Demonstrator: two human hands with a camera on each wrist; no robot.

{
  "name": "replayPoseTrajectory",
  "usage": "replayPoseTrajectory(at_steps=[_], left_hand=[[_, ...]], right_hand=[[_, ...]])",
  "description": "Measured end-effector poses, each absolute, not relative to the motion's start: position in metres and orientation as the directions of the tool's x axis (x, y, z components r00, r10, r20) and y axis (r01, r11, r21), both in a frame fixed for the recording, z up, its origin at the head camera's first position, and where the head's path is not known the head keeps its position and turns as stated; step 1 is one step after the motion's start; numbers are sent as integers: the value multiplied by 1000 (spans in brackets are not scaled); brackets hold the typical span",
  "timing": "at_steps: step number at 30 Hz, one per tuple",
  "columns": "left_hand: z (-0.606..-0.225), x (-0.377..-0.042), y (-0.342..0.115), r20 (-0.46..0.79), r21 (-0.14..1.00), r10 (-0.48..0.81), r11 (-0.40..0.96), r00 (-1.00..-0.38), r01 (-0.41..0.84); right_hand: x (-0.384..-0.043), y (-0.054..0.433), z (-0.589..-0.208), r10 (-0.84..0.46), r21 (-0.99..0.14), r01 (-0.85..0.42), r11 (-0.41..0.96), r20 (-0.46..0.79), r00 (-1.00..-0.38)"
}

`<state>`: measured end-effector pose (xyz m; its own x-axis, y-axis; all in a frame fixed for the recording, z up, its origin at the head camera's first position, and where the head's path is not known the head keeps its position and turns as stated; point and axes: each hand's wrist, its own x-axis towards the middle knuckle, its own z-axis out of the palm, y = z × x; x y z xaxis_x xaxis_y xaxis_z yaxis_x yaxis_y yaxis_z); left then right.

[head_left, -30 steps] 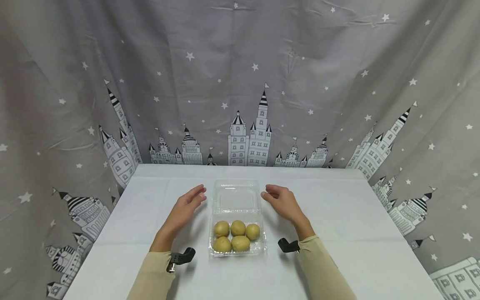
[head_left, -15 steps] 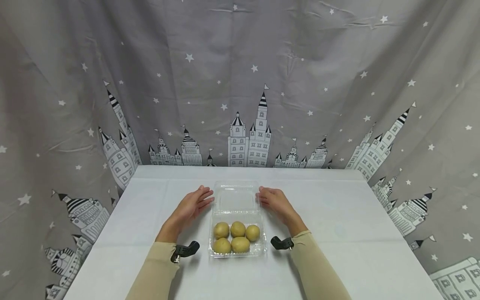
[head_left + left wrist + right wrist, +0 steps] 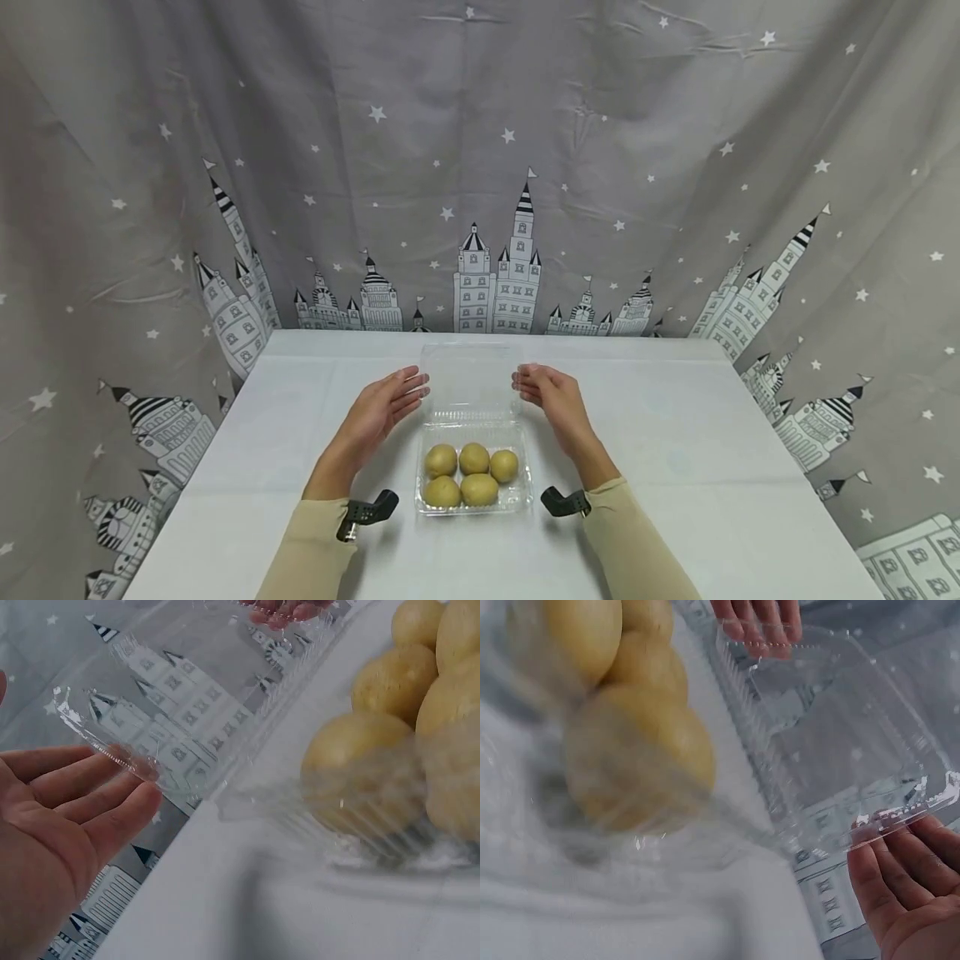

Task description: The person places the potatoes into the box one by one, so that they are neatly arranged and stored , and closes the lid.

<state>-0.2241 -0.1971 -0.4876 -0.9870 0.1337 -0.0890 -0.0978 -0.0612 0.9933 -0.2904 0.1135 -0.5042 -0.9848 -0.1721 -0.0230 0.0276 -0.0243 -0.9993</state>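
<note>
A clear plastic clamshell box (image 3: 474, 510) sits on the table with several yellow potatoes (image 3: 478, 489) in its base. Its transparent lid (image 3: 471, 379) is hinged at the far side and stands tilted up. At the lid's left edge is my left hand (image 3: 381, 410), fingers nearly straight, the fingertips behind the clear rim in the left wrist view. Across from it, my right hand (image 3: 558, 408) has its fingertips at the lid's right edge; the right wrist view shows those fingers (image 3: 907, 862) extended under the rim. Neither hand curls round the plastic.
A white cloth covers the table (image 3: 675, 467), which extends on both sides of the box. Behind it hangs a grey curtain (image 3: 600, 167) printed with castles and stars. Each wrist carries a black camera mount (image 3: 369, 510).
Both hands came inward to the lid's side edges. The lid, earlier lying back flatter, has risen at its far edge. The potatoes stay in place.
</note>
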Motion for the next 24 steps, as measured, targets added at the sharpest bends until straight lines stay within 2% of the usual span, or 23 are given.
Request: replayPoseTrajectory(at_steps=[5,11,19,24], left_hand=[[-477,-209,-191,-27,999,116,-26,-993,-30],[-473,-188,-182,46,993,83,107,-996,55],[-483,-160,-171,106,952,50,283,-993,116],[-495,-144,-166,148,936,50,314,-988,156]], right_hand=[[-268,118,-488,-181,-998,-58,-3,58,-982],[-241,127,-479,-214,-987,-126,98,103,-971],[-210,135,-486,-270,-950,-224,216,163,-949],[-195,138,-496,-288,-934,-255,249,180,-940]])
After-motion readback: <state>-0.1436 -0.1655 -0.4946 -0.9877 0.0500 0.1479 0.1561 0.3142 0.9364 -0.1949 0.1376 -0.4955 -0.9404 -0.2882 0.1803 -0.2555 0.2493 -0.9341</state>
